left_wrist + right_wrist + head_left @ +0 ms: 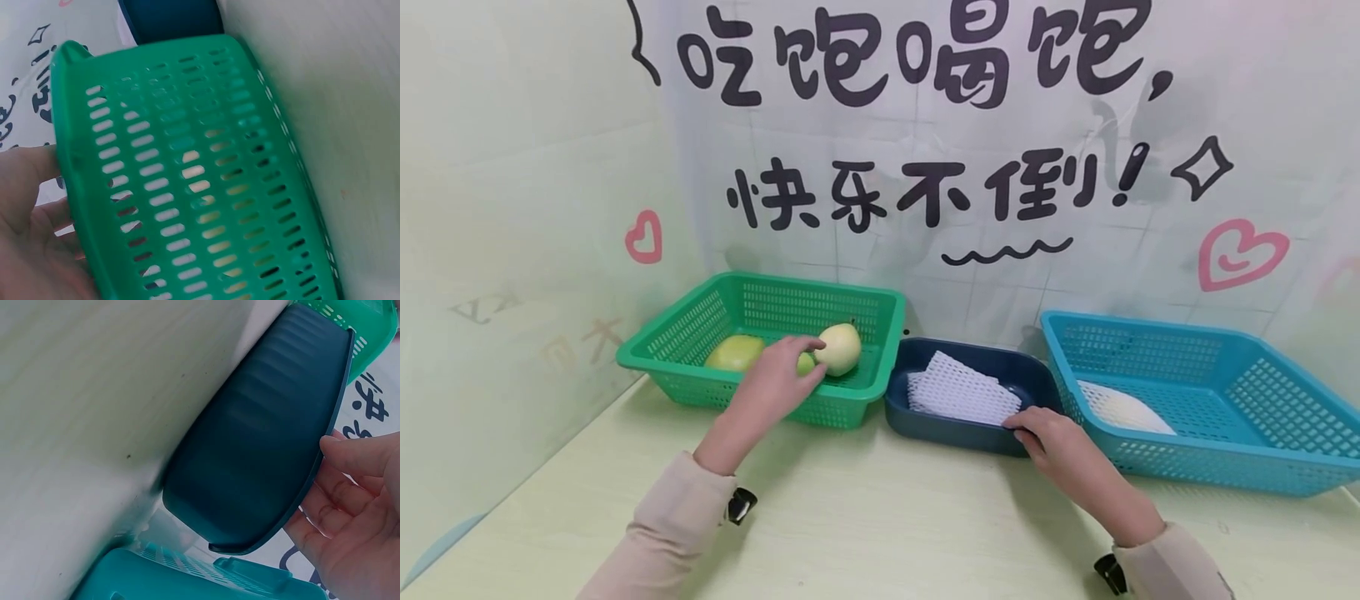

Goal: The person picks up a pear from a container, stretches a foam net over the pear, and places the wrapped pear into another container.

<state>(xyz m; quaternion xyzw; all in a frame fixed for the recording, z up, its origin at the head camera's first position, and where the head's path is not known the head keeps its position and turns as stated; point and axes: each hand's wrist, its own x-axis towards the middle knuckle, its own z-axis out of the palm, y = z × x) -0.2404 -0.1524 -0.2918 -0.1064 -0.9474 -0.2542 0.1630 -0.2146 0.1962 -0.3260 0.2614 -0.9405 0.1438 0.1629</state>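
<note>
Yellow pear [842,348] beside left hand [777,375], fingers parted, contact unclear, right hand [1060,442] pinching tray [955,432]

The left sleeve [658,533] and right sleeve [1176,569] look pale beige from here, softly creased, a small black fitting [742,506] beside each cuff

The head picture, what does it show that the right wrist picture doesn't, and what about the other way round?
Of these two, only the head view shows the pale pear, the white foam nets and the pink hearts. Only the right wrist view shows the palm side of the right hand; the head view shows its back. Both show that hand holding the dark tray by its edge, plus the green basket, the blue basket and some black writing.
</note>
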